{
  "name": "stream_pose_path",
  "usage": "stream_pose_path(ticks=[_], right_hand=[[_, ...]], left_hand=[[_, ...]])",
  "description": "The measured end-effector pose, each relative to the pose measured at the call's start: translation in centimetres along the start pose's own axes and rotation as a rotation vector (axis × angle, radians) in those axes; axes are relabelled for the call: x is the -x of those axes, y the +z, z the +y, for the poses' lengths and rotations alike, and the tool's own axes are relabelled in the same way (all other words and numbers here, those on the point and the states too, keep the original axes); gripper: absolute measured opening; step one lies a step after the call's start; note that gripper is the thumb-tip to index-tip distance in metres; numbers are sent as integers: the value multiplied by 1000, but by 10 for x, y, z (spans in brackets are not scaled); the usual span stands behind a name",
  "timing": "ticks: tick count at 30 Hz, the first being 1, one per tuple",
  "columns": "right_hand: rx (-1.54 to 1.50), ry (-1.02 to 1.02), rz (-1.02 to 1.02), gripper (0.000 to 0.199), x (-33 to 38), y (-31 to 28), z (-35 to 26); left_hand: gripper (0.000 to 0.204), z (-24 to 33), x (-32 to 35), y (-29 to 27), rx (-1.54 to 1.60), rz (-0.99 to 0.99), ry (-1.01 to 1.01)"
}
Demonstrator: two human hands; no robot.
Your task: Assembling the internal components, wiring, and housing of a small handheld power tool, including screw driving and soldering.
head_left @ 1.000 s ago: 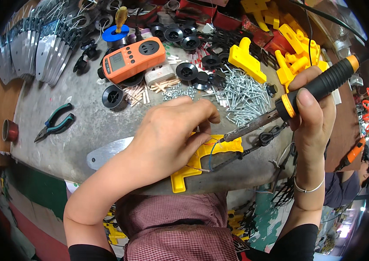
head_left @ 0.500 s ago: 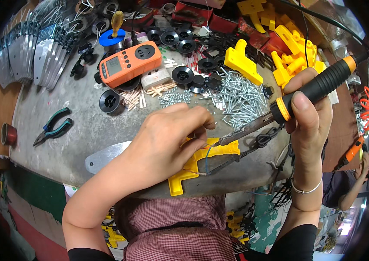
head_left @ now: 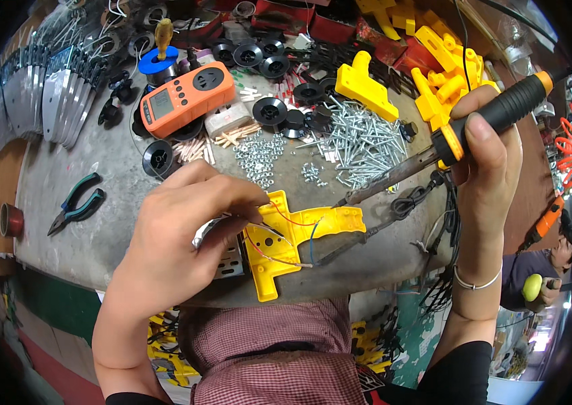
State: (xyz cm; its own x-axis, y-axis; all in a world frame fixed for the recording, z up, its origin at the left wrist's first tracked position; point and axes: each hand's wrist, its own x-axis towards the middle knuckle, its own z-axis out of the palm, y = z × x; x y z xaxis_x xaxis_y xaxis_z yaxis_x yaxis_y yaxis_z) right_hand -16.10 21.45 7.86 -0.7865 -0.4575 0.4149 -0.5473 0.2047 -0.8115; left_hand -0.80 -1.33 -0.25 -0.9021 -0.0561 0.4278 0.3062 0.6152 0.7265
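My right hand is closed around the black grip of a soldering iron. The iron's tip points left and down, just beside the upper edge of a yellow plastic housing half. Inside this half, thin red and blue wires run towards a black cord at its handle. Left of the housing, my left hand is closed with its fingers pinched on a silvery metal piece, mostly hidden by the hand. A slotted metal plate shows partly below those fingers.
Pliers lie at the left, near a small red cup. Behind are an orange meter, black spools, nuts, screws and yellow housings. Metal blades stand far left. Another person is at the right.
My left hand has moved left off the yellow housing, uncovering its inside and wires. The flat blade lying left of it no longer shows whole. The iron's tip stays close to the housing.
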Motion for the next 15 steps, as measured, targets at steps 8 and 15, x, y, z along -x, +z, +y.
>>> stream_pose_path(ticks=[8, 15], right_hand=[[-35, 130, -24, 41, 27, 4, -1], [-330, -58, -58, 24, 15, 31, 16]], left_hand=[[31, 2, -8, 17, -11, -57, 115], [24, -28, 26, 6, 16, 37, -158]])
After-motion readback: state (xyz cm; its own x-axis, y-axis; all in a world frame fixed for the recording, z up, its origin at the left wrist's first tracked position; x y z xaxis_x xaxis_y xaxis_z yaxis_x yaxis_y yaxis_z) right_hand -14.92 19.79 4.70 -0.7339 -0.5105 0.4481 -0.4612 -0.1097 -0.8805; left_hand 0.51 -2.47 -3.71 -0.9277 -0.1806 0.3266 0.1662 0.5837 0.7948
